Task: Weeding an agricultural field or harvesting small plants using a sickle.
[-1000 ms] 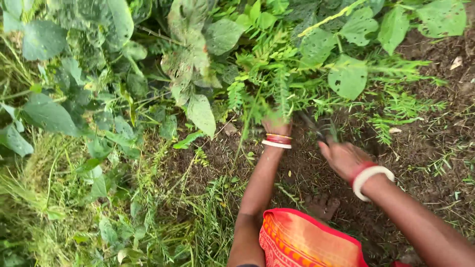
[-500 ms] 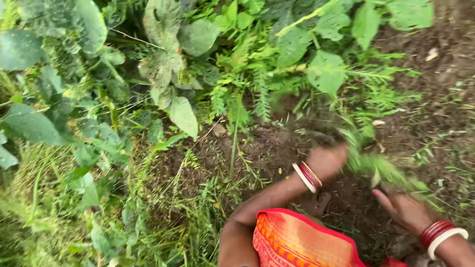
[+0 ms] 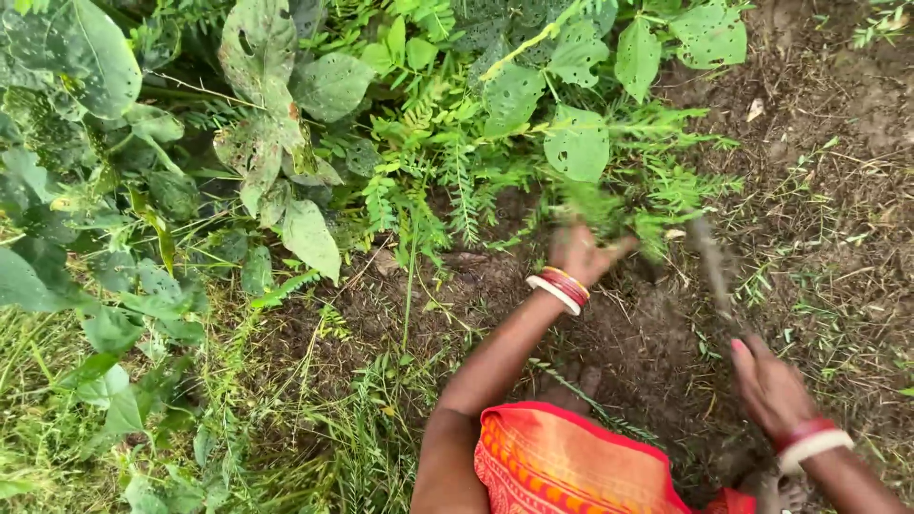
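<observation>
My left hand [image 3: 581,252] closes on a clump of feathery green weeds [image 3: 619,214] at the edge of the bare soil [image 3: 647,333], fingers curled into the stems, red and white bangles [image 3: 560,287] at the wrist. My right hand [image 3: 769,385] is clenched around the handle of a thin dark tool [image 3: 712,271], probably a sickle, though motion blur leaves its blade unclear; the tool rises from the fist toward the clump and ends just beside it. Half a second ago the left hand sat lower, over open dirt, with loose green cuttings between the two hands; it has since gone up to the plants, and the right hand has come in from the lower right corner. Broad, hole-pocked leaves [image 3: 286,143] crowd the upper left, grass [image 3: 57,447] fills the lower left, and my orange garment [image 3: 562,466] shows at the bottom edge, between the forearms.
</observation>
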